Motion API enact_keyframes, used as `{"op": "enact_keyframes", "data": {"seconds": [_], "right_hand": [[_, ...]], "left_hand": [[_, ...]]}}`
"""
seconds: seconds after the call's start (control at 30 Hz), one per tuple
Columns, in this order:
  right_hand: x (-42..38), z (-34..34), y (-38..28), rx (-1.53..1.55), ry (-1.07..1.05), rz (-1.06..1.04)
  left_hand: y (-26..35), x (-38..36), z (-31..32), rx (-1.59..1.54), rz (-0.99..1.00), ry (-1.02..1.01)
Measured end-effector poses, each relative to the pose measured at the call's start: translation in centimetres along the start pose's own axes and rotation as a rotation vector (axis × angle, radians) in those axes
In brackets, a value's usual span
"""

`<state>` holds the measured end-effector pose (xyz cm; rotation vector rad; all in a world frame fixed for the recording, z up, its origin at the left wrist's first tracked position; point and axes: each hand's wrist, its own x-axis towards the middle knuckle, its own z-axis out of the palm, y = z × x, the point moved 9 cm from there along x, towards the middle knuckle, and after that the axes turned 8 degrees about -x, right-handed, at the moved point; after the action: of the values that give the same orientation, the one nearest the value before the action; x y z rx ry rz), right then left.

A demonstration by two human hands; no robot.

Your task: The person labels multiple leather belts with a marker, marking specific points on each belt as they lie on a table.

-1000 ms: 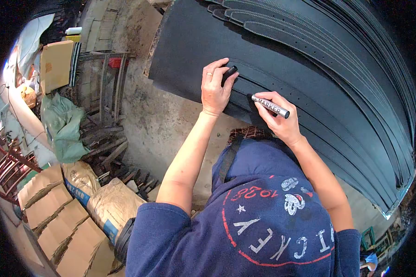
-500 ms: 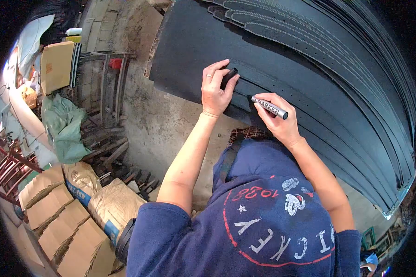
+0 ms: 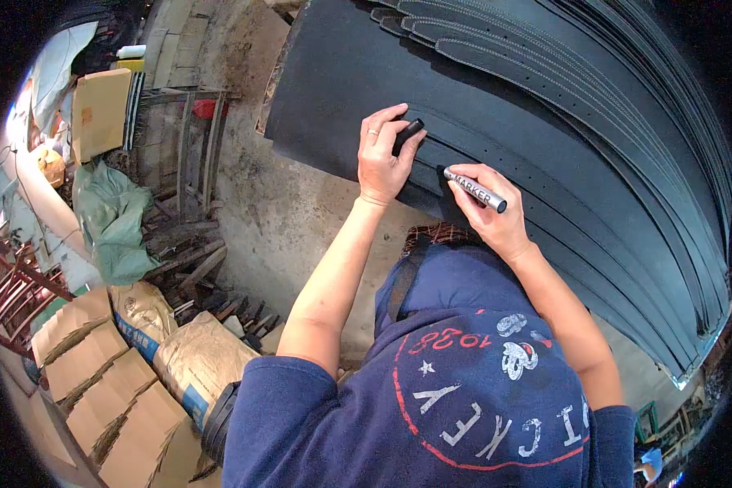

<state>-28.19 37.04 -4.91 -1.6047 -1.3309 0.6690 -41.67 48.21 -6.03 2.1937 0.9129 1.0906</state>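
My right hand point(image 3: 494, 213) grips a silver marker point(image 3: 476, 191) with its dark tip against the edge of a black strap point(image 3: 447, 154). Between the thumb and fingers of my left hand point(image 3: 384, 159) is a black marker cap point(image 3: 409, 136); that hand also rests on the near straps. These straps look like belts and lie side by side on a black sheet-covered table point(image 3: 325, 89). Further back, more black belts point(image 3: 496, 61) with pale stitching and small holes lie overlapped in a row.
Stacked brown cardboard point(image 3: 106, 382) and brown paper sacks point(image 3: 203, 358) stand at lower left. A green plastic sheet point(image 3: 114, 220) hangs above them, near a wooden frame point(image 3: 183, 154). Concrete floor point(image 3: 276, 211) shows left of the table.
The view has shifted very slightly. Both hands stay almost in place, with the marker and the cap still held.
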Motion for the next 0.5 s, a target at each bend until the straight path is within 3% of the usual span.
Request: {"op": "enact_keyframes", "data": {"seconds": [0.3, 0.5], "right_hand": [[-0.2, 0.4, 0.2, -0.001, -0.035, -0.063], [0.0, 0.6, 0.9, 0.079, -0.059, 0.092]], "left_hand": [[-0.4, -0.2, 0.2, -0.022, -0.015, -0.012], [-0.1, -0.1, 0.1, 0.011, 0.009, -0.006]]}}
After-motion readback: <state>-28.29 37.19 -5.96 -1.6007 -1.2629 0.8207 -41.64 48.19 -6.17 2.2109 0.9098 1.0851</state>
